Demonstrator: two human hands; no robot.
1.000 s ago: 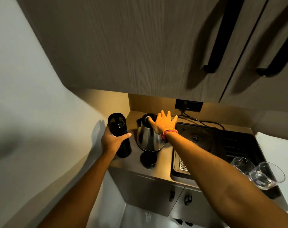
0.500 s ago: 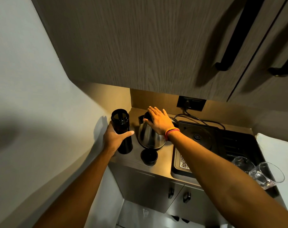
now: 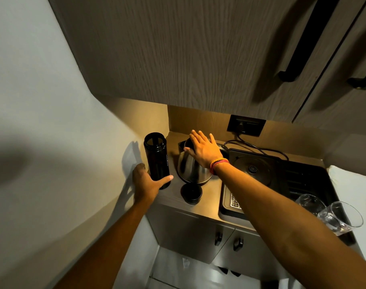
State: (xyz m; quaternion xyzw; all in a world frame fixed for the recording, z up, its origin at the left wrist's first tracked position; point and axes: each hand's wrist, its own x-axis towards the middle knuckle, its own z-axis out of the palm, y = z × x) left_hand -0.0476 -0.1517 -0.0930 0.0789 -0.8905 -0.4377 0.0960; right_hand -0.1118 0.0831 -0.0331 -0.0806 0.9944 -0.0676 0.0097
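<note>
Flask [image 3: 157, 157] stands upright, our left grip [image 3: 146, 182] clasped round its base; our right grip [image 3: 205, 150] lies spread flat atop the kettle [image 3: 191, 168].

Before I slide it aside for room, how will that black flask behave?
The black flask stands tall and narrow, so it likely tips if pushed high. Its glossy wall may slip. Its mouth looks open, so contents could spill.

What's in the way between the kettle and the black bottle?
Nothing visible. Only bare counter lies between the kettle and the bottle. The black cap sits nearer the person, out of that gap.
</note>
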